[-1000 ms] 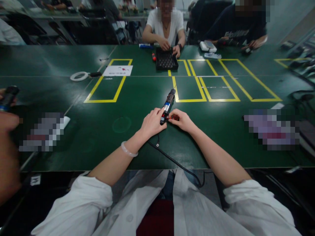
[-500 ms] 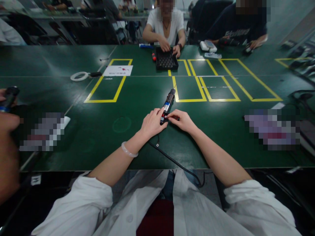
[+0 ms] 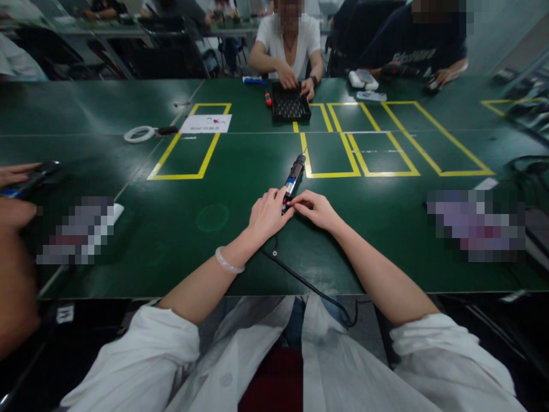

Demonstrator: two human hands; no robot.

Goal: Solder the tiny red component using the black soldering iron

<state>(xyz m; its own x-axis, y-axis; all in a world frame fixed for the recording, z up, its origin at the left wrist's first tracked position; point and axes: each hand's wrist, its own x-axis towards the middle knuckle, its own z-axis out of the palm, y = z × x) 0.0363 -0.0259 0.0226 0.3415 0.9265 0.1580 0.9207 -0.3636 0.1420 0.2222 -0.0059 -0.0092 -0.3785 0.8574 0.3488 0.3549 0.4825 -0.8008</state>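
Head | black tool [image 3: 295, 171] | left hand [image 3: 269, 213] — grasping near end | right hand [image 3: 316, 208] — alongside, grip unclear

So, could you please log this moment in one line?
left hand: holding black cylindrical device; right hand: at device's near end; black cable: partly on green table

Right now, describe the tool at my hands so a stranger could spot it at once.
On the green table, find the left hand and right hand together. The slim tool slants out from them toward a yellow outline. Unlike the bending black cable nearby, it is straight, with a blue-and-silver section.
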